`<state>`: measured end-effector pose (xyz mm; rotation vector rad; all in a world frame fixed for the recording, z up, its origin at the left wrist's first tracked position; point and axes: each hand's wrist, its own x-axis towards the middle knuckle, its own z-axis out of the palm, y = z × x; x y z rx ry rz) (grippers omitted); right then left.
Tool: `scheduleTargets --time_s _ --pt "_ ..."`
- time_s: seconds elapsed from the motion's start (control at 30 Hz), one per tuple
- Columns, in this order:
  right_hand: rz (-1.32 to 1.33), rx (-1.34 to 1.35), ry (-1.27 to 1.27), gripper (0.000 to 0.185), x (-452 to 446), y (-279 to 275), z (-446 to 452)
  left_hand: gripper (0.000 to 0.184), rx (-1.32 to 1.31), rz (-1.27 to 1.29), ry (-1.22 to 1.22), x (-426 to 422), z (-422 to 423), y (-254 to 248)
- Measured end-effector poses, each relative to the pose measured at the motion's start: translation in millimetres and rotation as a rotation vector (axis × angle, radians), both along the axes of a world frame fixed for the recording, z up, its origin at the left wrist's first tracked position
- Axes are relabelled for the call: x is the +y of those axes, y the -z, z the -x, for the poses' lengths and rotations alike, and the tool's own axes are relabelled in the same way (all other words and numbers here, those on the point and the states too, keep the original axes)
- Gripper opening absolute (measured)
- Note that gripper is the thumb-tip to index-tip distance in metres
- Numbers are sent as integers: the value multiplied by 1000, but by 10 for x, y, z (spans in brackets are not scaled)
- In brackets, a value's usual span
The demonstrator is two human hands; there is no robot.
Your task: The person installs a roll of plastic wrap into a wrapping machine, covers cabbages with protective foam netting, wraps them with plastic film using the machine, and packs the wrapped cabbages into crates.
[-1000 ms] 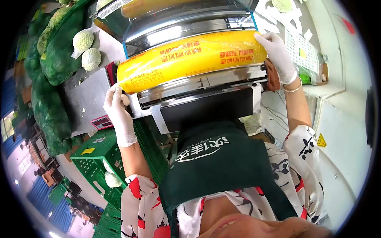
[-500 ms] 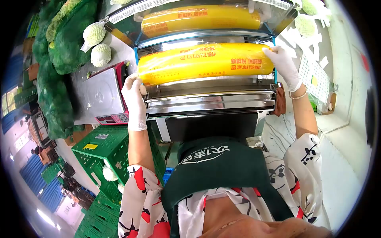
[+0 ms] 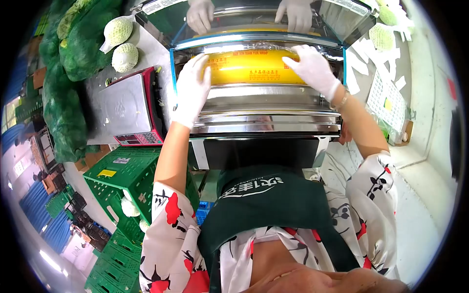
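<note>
The yellow roll of plastic wrap (image 3: 254, 68) with red print lies across the inside of the metal wrapping machine (image 3: 264, 123). My left hand (image 3: 194, 88), in a white glove, rests at the roll's left end with fingers apart. On the right end lies my right hand (image 3: 313, 70), also gloved, its fingers spread over the roll and thumb pointing inward. Both palms face down on the roll, and neither hand is closed around it. Behind the roll, the raised shiny panel (image 3: 249, 22) mirrors both hands.
A scale (image 3: 128, 108) with a red frame stands left of the machine, near white net-wrapped produce (image 3: 125, 57). Green net sacks (image 3: 66, 112) lie farther left. Green crates (image 3: 122, 171) are stacked below. A white perforated tray (image 3: 386, 100) sits at right.
The roll has gone from above the machine's front down into it, farther from me. My hands have let go of its ends and moved inward on top of it.
</note>
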<state>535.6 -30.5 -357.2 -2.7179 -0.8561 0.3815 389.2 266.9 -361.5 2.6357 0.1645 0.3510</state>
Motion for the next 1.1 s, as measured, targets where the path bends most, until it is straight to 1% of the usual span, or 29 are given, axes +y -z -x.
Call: scheduleTargets --time_s 0.03,0.1,0.13,0.17,0.2,0.23,0.33,0.37,0.47,0.5,0.57,0.63,0.67,0.73,0.77,0.83,0.93,0.97,1.07,1.1 --pt "81 4 43 46 108 69 -17 33 55 -16 -12 -20 -98 44" --pt "241 7 132 46 297 184 -62 30 10 -84 -19 -33 -252 229" --pt "115 68 199 46 314 316 -97 29 -11 -119 -23 -31 -312 279" --pt "-12 130 264 45 300 472 -131 26 67 -121 -50 -10 -359 319" --pt "-139 193 327 45 289 510 -136 23 147 -122 -79 5 -394 326" --pt "-308 243 304 39 230 536 -143 21 226 -121 -107 23 -416 337" --pt "-632 305 285 31 133 503 -22 13 129 -15 -32 51 -373 352" --pt "-725 343 352 24 94 450 33 12 99 -24 -47 24 -320 357" --pt "-722 255 336 21 -12 179 297 14 -95 347 -171 13 -130 495" --pt "-780 195 268 14 -46 130 406 20 -46 427 -174 17 -84 395" --pt "-743 67 154 9 -119 0 653 25 -119 248 -28 -16 -92 287" --pt "-730 -20 68 4 -145 -150 892 31 -146 72 114 -38 -145 308" --pt "-732 -43 43 4 -148 -220 1009 28 -166 40 174 -45 -178 346" --pt "-766 -50 69 5 -200 -225 1149 22 -74 110 187 -21 -224 425" --pt "-783 -43 93 6 -220 -231 1205 19 -42 173 132 -6 -201 471" --pt "-826 -34 126 6 -265 -227 1220 14 23 295 18 -45 -155 404" --pt "-824 -43 141 6 -277 -319 1230 12 -80 131 -26 -137 42 240" --pt "-815 -31 142 5 -302 -340 1245 10 -56 165 -50 -173 141 154" --pt "-794 12 150 5 -449 -363 1369 7 -127 62 27 -186 401 94" --pt "-793 31 151 5 -507 -342 1431 6 -146 87 62 -195 452 79"
